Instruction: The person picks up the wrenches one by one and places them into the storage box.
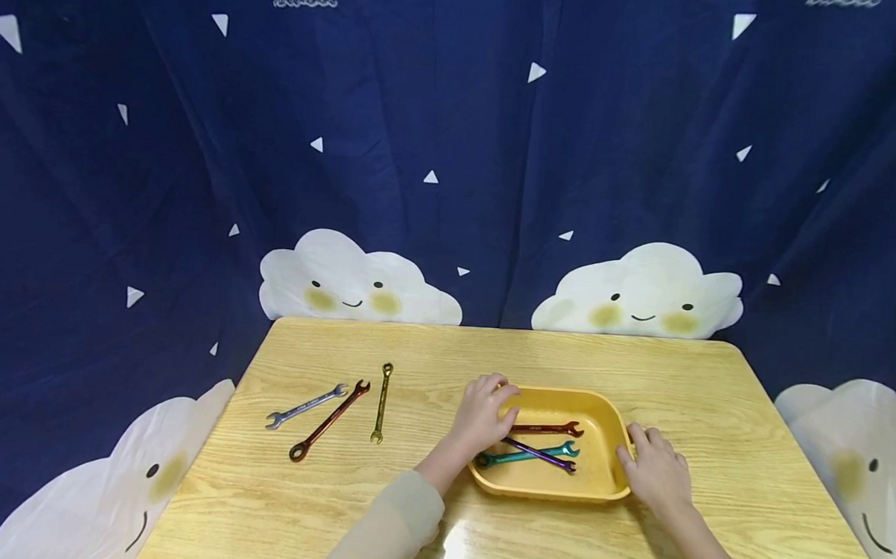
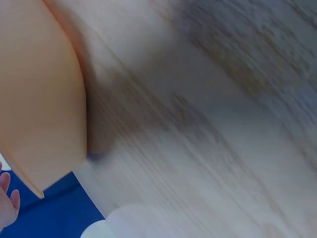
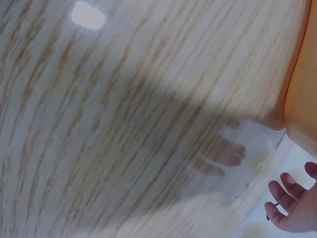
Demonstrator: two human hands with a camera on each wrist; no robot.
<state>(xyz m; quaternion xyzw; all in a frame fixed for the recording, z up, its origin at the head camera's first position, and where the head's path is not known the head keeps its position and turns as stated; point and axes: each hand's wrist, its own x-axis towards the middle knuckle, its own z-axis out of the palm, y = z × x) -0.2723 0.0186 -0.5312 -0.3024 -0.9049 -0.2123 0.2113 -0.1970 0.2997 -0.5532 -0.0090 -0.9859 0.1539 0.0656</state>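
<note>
A yellow plastic bin [image 1: 607, 420] sits on the table, with a red wrench [image 1: 542, 429], a teal wrench [image 1: 526, 455] and a purple wrench [image 1: 553, 459] lying inside. My left hand [image 1: 481, 414] is at the bin's left end, its thumb and fingers spread over the far left corner. At the right end is my right hand [image 1: 659, 468], thumb tip right at the rim and fingers loosely bent outside the wall. The right wrist view shows the right hand's fingers [image 3: 281, 196] spread apart beside the bin wall [image 3: 303, 99].
To the left on the wooden table [image 1: 430, 345] lie a silver-blue wrench [image 1: 307, 407], a dark red wrench [image 1: 331, 420] and a gold wrench [image 1: 382, 402]. A dark blue curtain [image 1: 396, 102] with printed clouds hangs behind the table and along its sides.
</note>
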